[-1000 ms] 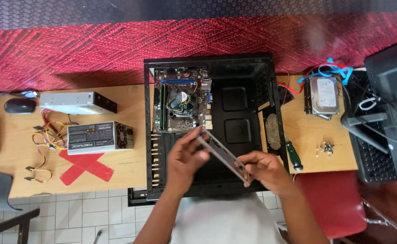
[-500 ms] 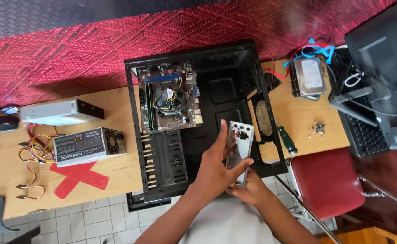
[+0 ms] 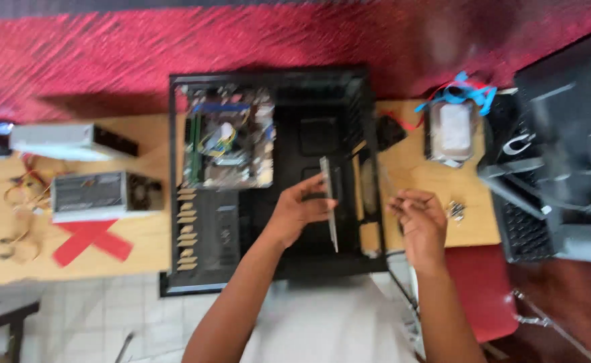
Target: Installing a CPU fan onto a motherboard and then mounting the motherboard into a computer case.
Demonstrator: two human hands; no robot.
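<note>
Black metal: the computer case [image 3: 194, 269] lies open on the wooden surface [image 3: 416, 181], with the green circuit board [image 3: 228, 138] inside at about 10 o'clock from the left hand.
Left hand: the left hand [image 3: 295, 212] is over the open case, and its fingers [image 3: 312, 188] pinch a thin grey metal plate [image 3: 329, 202] near the plate's upper half.
Plate position: it is held on edge above the dark floor of the case, and its long axis runs from 12 o'clock to 6 o'clock, only a little tilted.
Right hand: the right hand [image 3: 420, 218] is at 3 o'clock from the plate, apart from it; its fingers are curled together, and I cannot tell whether they hold something small.
Key relation: the plate is at 9 o'clock from the right hand, but the left hand already has it, so the left is nearer.
Around: small screws [image 3: 455, 210] lie just beside the right hand, a hard drive [image 3: 453, 131] at its 12 o'clock, and a grey power supply [image 3: 103, 195] is well apart at 9 o'clock.
</note>
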